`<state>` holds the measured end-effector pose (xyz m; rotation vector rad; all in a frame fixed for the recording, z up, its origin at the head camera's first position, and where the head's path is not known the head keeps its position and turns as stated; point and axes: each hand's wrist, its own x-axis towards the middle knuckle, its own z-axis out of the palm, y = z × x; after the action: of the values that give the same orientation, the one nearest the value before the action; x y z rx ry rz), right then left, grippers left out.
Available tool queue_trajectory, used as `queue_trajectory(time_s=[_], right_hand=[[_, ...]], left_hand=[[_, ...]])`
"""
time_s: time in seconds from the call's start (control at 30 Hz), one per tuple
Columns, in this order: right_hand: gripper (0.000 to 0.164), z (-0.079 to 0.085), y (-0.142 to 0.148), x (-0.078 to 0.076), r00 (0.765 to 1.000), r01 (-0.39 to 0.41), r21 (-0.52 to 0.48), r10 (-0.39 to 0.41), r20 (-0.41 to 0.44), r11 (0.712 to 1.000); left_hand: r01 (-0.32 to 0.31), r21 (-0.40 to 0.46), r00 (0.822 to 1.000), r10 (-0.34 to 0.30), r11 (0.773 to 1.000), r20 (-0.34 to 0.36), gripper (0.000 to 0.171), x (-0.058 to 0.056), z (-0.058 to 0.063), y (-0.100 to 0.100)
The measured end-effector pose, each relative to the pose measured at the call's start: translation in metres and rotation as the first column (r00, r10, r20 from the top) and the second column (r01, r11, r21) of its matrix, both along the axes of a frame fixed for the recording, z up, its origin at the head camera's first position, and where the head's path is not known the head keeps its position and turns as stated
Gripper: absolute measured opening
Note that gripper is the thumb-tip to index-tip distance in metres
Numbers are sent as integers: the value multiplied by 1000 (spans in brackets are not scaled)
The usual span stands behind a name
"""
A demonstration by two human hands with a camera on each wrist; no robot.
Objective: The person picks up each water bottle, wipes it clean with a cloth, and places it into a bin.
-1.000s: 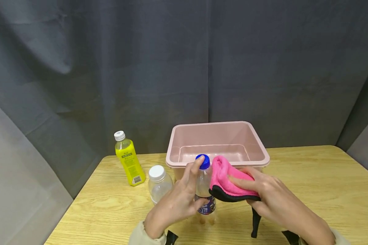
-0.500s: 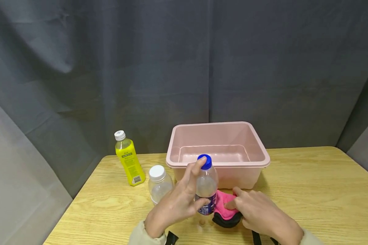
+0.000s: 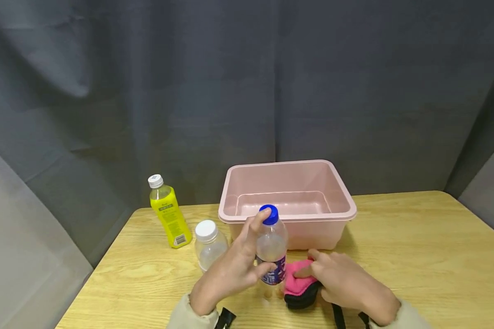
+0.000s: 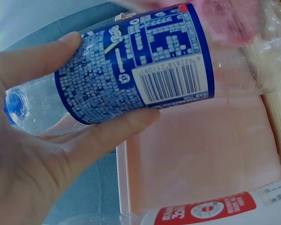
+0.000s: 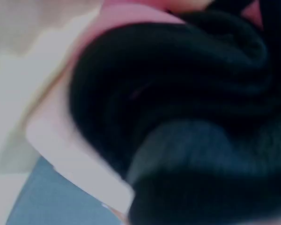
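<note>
My left hand [image 3: 230, 274] grips a clear plastic bottle [image 3: 271, 242] with a blue cap and a purple-blue label, a finger reaching up to the cap. In the left wrist view the thumb and a finger lie along the bottle's barcode label [image 4: 140, 61]. A folded cloth [image 3: 298, 281], pink on one face and black on the other, is held in my right hand [image 3: 346, 278] against the bottle's lower right side. Black folds of the cloth [image 5: 154, 70] fill most of the blurred right wrist view. Whether the bottle's base touches the table cannot be made out.
Behind the bottle stands a pink plastic basin [image 3: 288, 217]. To the left are a clear jar [image 3: 211, 249] with a white lid and a yellow-labelled bottle [image 3: 170, 217]. The wooden table [image 3: 403, 237] ends at a grey curtain [image 3: 197, 100].
My right hand has brought the cloth down from beside the bottle's neck to its lower side. The left hand keeps its hold on the bottle. The head view has shifted slightly.
</note>
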<state>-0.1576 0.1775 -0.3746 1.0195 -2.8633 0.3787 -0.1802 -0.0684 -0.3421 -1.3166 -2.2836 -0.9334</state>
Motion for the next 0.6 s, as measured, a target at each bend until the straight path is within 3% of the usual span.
queue_trajectory(time_s=[0.1,0.23,0.3,0.37,0.47,0.53,0.6], right_hand=[[73,15,0,4,989,7,-99,-22,-145,995],[82,33,-1,13,944,8,-280,-100,-313,960],[82,40,-2,17,914,-13,-386,-145,-378,922],[79,46,-4,20,896,-68,-517,-176,-408,854],[79,52,-9,24,888,-139,-647,-195,-417,750],[80,53,-11,26,890,-169,-675,-184,-418,718],[83,52,-13,26,889,-171,-656,-173,-425,735]], left_hand=[[-4,3,1000,4,1000,14,112,-1,0,-2],[-11,3,1000,11,1000,8,112,-1,1,-3],[-13,5,1000,13,1000,6,112,0,1,-3],[-9,6,1000,9,1000,-3,112,-1,0,-3],[3,10,1000,-3,1000,-15,113,-2,-1,-3],[12,16,1000,-11,1000,-22,114,-3,-3,-3],[18,26,999,-17,999,-27,116,-3,-4,-3]])
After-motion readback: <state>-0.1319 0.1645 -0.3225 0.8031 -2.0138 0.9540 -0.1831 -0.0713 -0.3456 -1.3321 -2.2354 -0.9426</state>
